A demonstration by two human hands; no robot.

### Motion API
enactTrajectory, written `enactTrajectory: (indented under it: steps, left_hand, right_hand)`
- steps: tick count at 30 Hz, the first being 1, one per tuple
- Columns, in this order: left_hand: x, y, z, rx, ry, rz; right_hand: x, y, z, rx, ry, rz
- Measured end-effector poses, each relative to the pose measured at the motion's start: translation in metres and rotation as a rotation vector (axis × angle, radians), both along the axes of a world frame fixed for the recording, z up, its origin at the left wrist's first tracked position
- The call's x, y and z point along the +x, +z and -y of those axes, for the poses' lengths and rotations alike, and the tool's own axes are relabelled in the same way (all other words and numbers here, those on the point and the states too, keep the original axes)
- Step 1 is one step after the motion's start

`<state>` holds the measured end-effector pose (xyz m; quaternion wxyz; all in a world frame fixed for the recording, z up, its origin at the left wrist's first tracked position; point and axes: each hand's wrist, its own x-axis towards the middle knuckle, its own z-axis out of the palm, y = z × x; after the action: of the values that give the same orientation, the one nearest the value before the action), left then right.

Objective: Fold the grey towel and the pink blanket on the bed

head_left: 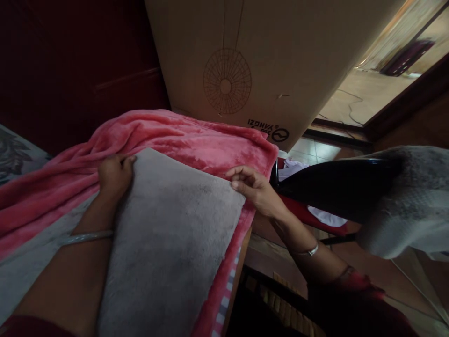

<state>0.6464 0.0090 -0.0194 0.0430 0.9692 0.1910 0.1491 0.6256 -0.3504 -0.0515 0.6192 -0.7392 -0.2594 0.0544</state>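
A grey, soft-looking cloth (175,243) lies smooth across a pink plush blanket (210,145). My left hand (115,177) is closed at the cloth's upper left corner, its thumb and fingers pinching the edge. At the upper right corner my right hand (254,188) pinches the cloth between thumb and fingers, with the other fingers curled above. The pink blanket runs in folds behind the cloth and away to the left, and a strip of it shows along the cloth's right edge.
Behind the blanket stands a large cardboard box (280,51) printed with a fan grille. On the right is a black chair (336,187) with a grey cloth (417,201) draped over it. A dark red panel (80,61) rises at the back left. A doorway opens at upper right.
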Motion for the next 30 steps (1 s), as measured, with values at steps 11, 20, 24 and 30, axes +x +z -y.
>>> enactTrajectory:
  steps: [11, 20, 24, 30]
  left_hand:
    - [-0.003, 0.006, -0.004, 0.001, -0.025, -0.132]
    - [-0.004, 0.013, -0.003, 0.075, -0.006, -0.292]
    - [-0.005, 0.009, -0.002, 0.043, -0.007, -0.257]
    - [-0.010, 0.006, 0.000, 0.044, 0.009, -0.090]
  right_hand:
    - [0.009, -0.023, 0.008, -0.266, 0.011, 0.013]
    - [0.006, -0.014, 0.012, -0.392, 0.076, 0.088]
    - [0.008, -0.010, 0.012, -0.428, 0.142, 0.051]
    - [-0.002, -0.002, 0.014, -0.275, 0.095, -0.010]
